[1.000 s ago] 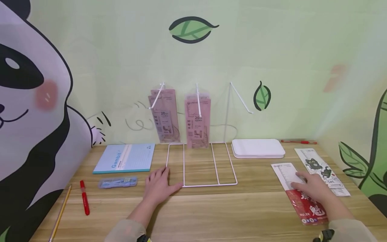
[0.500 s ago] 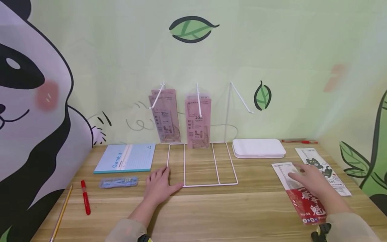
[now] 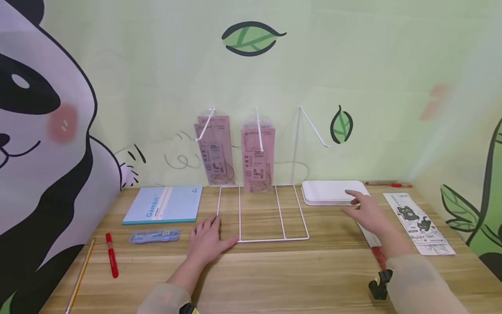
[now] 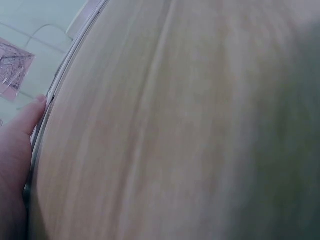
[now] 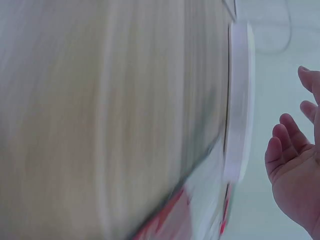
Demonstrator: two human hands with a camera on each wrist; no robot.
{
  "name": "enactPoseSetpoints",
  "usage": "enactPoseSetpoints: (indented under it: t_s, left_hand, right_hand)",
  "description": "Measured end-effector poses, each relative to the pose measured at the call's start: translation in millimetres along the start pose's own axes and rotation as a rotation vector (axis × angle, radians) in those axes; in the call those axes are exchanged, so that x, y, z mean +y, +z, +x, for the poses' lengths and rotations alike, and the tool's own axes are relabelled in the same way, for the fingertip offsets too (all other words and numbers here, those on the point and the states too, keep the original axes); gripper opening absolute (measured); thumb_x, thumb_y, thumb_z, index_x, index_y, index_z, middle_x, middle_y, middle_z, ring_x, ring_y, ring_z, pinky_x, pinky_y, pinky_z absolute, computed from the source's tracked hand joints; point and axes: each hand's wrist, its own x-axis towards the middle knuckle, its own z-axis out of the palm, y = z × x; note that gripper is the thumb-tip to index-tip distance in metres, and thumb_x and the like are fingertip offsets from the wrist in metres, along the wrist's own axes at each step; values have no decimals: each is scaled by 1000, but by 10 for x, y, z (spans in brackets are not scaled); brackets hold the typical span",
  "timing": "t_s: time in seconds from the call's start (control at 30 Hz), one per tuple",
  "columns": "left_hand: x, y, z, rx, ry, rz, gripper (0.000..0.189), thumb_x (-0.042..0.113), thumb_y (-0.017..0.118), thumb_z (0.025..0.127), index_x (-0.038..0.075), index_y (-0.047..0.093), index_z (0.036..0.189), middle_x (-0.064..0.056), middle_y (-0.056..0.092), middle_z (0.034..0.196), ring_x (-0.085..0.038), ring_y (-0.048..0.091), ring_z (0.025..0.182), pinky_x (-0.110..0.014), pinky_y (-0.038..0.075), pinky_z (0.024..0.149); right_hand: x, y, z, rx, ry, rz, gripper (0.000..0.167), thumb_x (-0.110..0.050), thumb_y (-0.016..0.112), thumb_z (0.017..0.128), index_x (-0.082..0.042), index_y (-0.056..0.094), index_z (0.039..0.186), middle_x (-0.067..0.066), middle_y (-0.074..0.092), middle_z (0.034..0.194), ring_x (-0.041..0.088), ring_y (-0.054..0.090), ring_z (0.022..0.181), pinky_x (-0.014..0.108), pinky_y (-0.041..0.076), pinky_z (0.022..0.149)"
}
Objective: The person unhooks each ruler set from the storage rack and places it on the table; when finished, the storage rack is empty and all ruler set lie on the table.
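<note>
My left hand [image 3: 205, 242] rests at the near left corner of a white wire display rack [image 3: 262, 240], fingers along the side bar and thumb at the front bar. In the left wrist view, the thumb [image 4: 31, 116] touches the bar. Pink ruler packets hang from two of the rack's hooks: some on the left one [image 3: 217, 159], others on the middle one [image 3: 258, 172]. Its right hook [image 3: 314, 126] is bare. My right hand [image 3: 368, 213] hovers with nothing in it, fingers loosely extended, near a white case [image 3: 325, 194]. Below, that arm partly covers a red-and-white ruler packet [image 3: 370, 239].
A cat-print ruler-set packet [image 3: 421, 224] lies at the right, with a red pen [image 3: 388, 184] behind it. On the left are a blue notebook [image 3: 162, 205], a blue transparent pack [image 3: 154, 236], a red marker [image 3: 111, 255] and a yellow pencil [image 3: 80, 274].
My right hand has lifted off the red-and-white ruler packet and moved left and forward toward the white case, without the packet. The left hand stays at the rack's corner.
</note>
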Motion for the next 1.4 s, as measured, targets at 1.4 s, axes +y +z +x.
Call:
enactPoseSetpoints:
  t_s: [1.4]
  left_hand:
    - [-19,1,9,11,6,-13,97,72,57,74,4,40,142,-16,37,144,-37,30,129,-56,17,104]
  right_hand:
    - [-1704,572,966,153,-167,481,82,-21,69,86,-24,19,151,12,40,140,30,47,120,42,40,97]
